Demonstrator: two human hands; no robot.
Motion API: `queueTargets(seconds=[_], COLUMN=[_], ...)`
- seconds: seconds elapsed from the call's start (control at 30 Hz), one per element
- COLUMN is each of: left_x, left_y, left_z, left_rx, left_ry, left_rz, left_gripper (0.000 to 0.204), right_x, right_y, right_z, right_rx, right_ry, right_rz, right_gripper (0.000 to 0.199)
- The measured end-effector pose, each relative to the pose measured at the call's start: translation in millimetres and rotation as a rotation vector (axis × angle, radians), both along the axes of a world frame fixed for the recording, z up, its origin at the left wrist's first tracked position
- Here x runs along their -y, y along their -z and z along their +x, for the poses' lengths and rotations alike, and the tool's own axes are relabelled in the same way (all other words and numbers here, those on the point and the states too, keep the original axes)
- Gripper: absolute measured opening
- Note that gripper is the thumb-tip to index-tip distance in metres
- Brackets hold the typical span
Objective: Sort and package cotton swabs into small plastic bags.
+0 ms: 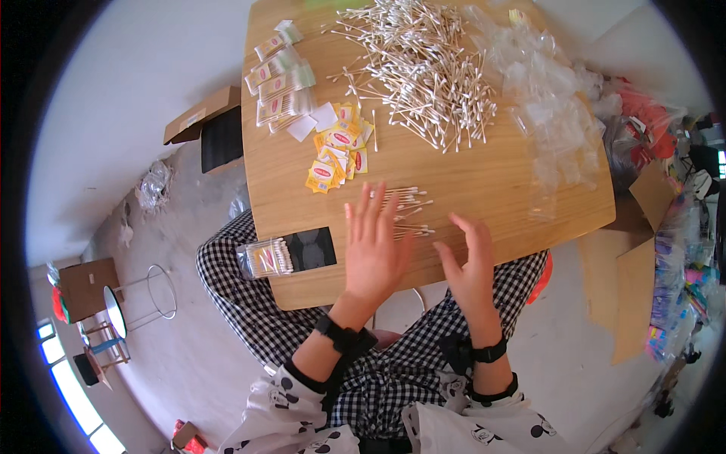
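Landmark: the heap of cotton swabs (pixel 435 76) on the wooden table (pixel 529 234).

Small group of swabs (pixel 408 200): on the person's side of the heap, well apart from it, lying roughly crosswise between the two hands; left ends partly hidden.

Left hand (pixel 374 253): on the person's side of the heap, fingers extended, back of hand up, just over or beside the small group. Contact with the swabs: cannot tell.

Right hand (pixel 473 265): also on the person's side of the heap, farther right; thumb and forefinger spread apart, facing the small group.

Left of the heap: filled swab packets (pixel 280 87) in a row. Between them and the small group: yellow-and-white cards (pixel 340 144), loosely overlapping. A single swab (pixel 374 130) lies between cards and heap.

Nearer the person and left of the heap: one swab packet (pixel 268 258), its swab tips beside a black pad (pixel 314 248).

Right of the heap: crumpled clear bags (pixel 548 98).
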State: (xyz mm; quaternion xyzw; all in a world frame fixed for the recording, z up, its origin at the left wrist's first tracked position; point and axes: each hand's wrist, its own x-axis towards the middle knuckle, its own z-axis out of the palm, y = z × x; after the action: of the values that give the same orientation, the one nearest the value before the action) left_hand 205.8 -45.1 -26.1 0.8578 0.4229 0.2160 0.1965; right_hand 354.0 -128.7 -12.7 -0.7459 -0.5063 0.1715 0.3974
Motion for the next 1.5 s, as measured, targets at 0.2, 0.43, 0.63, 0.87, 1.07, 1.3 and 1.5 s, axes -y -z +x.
queueTargets(seconds=[0.2, 0.43, 0.63, 0.87, 1.07, 1.3, 1.5], left_x=[-4.9, -21.9, -23.8, -26.5, -25.3, -2.3, 0.1], left_y=[-9.4, -8.1, -7.6, -7.2, -6.9, -21.5, -17.0], left_z=[-20.6, -19.1, -19.7, -19.2, -19.3, -35.4, -30.1], left_rx=[0.137, 0.073, 0.063, 0.090, 0.095, 0.065, 0.085], left_ry=[-0.158, -0.099, -0.063, -0.041, -0.057, 0.043, 0.056], left_rz=[-0.039, -0.046, -0.035, -0.028, -0.043, -0.016, -0.036], left_gripper=[0.021, 0.016, 0.014, 0.013, 0.013, 0.015, 0.015], right_x=[-8.5, -15.7, -14.3, -15.9, -15.8, -7.9, -10.5], right_y=[9.3, 10.5, 15.6, 16.2, 15.2, 14.6, 6.3], right_z=[-24.5, -29.4, -27.9, -26.5, -26.3, -12.8, -6.1], right_rx=[0.133, 0.121, 0.064, 0.071, 0.064, -0.179, -0.097], right_ry=[-0.082, -0.112, -0.086, -0.068, -0.067, -0.037, -0.081], right_rz=[0.039, 0.017, 0.005, 0.010, 0.016, 0.008, 0.048], right_gripper=[0.066, 0.069, 0.070, 0.070, 0.069, 0.054, 0.049])
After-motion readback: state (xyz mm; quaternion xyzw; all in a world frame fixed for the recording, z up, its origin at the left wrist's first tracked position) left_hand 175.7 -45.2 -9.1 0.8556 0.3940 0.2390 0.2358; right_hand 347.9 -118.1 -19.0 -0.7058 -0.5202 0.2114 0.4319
